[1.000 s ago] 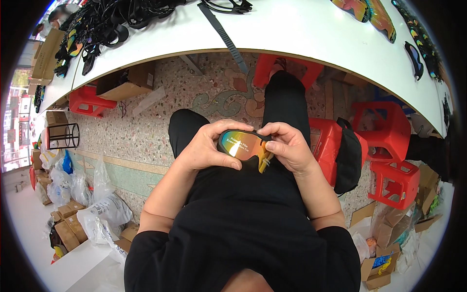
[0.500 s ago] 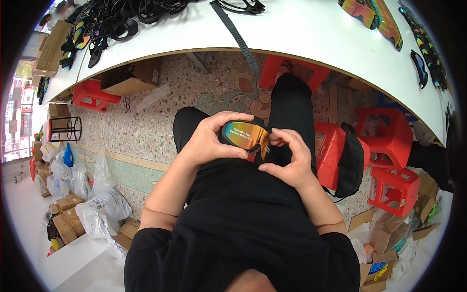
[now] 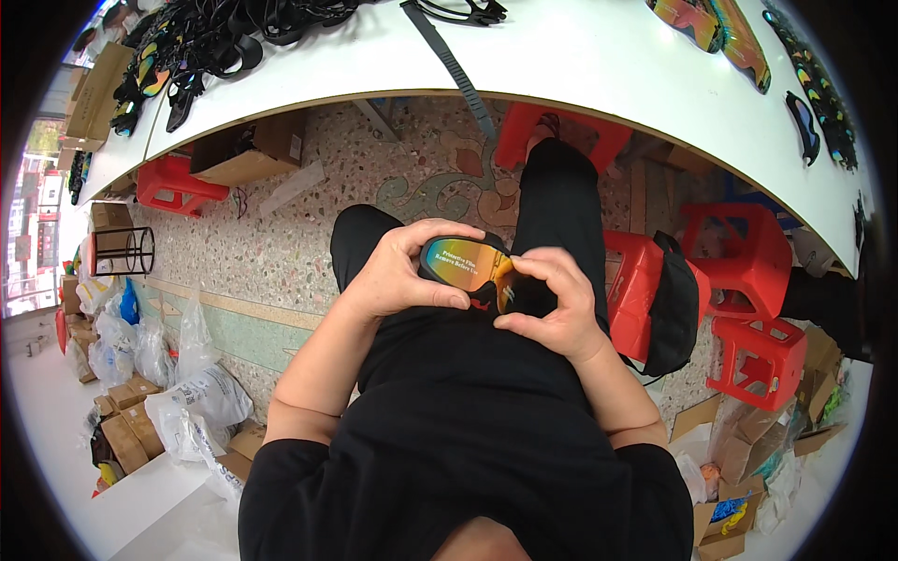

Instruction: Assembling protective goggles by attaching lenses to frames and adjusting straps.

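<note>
In front of my lap I hold a pair of goggles (image 3: 456,265) with a dark frame and a mirrored orange-green lens that carries white print. My left hand (image 3: 388,273) is closed round the left end, fingers along the top and thumb along the bottom. My right hand (image 3: 569,304) is at the right end, fingertips against the upper edge and thumb lower down. The dark right part blends with my black trousers, so its outline is hard to make out.
Ahead, a white table (image 3: 571,56) bears a heap of black straps (image 3: 234,33), a ribbed grey strap (image 3: 449,65) and mirrored lenses (image 3: 697,23). Red stools (image 3: 739,262) stand at the right, one with a black bag (image 3: 675,309). Plastic bags (image 3: 201,402) and cartons lie left.
The goggles have shifted slightly left and turned a little in my hands. My right fingertips have come in onto their right end.
</note>
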`<state>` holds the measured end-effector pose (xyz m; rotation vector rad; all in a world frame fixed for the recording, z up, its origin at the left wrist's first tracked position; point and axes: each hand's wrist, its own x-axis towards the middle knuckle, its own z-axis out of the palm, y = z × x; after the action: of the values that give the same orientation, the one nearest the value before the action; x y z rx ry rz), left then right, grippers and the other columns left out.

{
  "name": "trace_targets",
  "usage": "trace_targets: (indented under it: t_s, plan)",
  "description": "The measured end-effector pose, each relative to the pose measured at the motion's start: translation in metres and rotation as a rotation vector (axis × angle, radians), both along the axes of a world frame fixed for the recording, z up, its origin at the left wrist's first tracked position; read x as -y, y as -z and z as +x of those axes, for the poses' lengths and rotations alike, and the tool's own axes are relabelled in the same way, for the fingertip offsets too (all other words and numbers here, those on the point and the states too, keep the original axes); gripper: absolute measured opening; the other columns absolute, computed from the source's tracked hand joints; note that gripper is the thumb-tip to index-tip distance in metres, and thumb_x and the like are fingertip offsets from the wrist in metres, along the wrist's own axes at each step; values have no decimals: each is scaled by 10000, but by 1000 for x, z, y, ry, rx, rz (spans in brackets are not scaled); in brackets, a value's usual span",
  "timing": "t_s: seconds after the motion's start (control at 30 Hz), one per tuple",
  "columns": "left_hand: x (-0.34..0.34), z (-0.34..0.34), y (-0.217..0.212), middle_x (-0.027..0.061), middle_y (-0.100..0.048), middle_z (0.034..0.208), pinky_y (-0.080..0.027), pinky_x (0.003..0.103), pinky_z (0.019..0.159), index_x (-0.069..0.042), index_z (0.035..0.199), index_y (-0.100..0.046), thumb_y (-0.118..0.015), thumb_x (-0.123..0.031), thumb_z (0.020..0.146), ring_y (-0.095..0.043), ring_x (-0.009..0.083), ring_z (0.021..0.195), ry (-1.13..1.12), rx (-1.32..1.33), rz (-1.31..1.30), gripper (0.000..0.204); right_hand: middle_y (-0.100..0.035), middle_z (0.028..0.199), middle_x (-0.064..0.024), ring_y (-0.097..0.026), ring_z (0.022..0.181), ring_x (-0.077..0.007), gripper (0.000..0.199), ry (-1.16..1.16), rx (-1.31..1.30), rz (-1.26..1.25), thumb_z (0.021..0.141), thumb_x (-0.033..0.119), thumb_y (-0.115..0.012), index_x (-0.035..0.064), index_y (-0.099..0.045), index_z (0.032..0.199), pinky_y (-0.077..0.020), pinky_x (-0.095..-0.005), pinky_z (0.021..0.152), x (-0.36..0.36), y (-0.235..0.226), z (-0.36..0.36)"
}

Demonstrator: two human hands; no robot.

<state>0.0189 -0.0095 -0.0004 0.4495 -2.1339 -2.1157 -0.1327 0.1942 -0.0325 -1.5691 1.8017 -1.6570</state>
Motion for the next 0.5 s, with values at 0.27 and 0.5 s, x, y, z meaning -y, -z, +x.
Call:
trace_targets:
  t_s: [0.27, 0.5]
  plan:
    - [-5, -6, 2, 77, -658, 1153, -464, 307, 961, -14, 1189, -661, -976, -284, 514, -624, 174, 1072, 36, -59, 36, 792, -572, 1252, -105, -535, 1197, -189, 406, -364, 1118, 77, 894, 61, -667, -3, -540, 1275, -406, -350, 1060, 15, 2, -3]
    - [-4, -6, 2, 74, -652, 1168, -453, 323, 996, -47, 1189, -674, -952, -200, 557, -611, 183, 1105, 41, -49, 73, 707, -644, 1075, -74, -648, 906, -121, 284, -361, 1265, 54, 918, 47, -664, 1, -606, 1193, -537, -265, 804, 13, 15, -5]
